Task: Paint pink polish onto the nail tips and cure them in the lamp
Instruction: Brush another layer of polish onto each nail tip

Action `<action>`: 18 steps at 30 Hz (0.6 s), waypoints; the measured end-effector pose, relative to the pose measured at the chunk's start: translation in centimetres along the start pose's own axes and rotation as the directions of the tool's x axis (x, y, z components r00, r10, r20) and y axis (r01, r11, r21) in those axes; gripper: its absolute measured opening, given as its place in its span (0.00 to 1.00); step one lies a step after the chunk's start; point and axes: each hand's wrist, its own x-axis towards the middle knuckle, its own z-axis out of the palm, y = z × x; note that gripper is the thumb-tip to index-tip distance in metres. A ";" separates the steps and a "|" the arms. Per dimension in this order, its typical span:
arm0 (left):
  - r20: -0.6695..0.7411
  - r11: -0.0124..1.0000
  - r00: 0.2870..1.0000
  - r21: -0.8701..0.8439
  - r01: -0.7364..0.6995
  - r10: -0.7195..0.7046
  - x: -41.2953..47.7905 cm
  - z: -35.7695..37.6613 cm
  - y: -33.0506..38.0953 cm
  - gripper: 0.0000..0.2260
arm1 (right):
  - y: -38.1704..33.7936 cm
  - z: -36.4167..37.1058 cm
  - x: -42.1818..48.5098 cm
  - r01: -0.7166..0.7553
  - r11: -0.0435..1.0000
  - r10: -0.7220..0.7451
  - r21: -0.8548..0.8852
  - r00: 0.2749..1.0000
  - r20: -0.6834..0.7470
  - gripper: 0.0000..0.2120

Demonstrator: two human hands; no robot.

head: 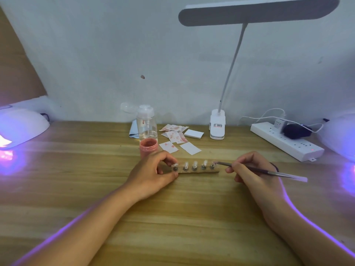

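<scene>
Five nail tips (194, 166) on a strip (197, 171), frame centre | left hand (153, 173) pinches strip's left end | right hand (251, 169) clamped round brush (269, 171), bristles at rightmost tip | tips look mostly clear: painting barely begun, I'd say | lamp (21, 127) glowing far left, curing still to do

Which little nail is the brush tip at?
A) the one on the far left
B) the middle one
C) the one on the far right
C: the brush held by the right hand has its tip at the nail tip on the right end of the holder.
</scene>
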 end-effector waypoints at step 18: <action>0.060 0.997 0.996 -0.025 -0.069 0.071 -0.2 0.2 0.5 0.11 | 1.3 0.8 0.1 0.325 0.835 -0.254 -0.443 0.944 0.213 0.25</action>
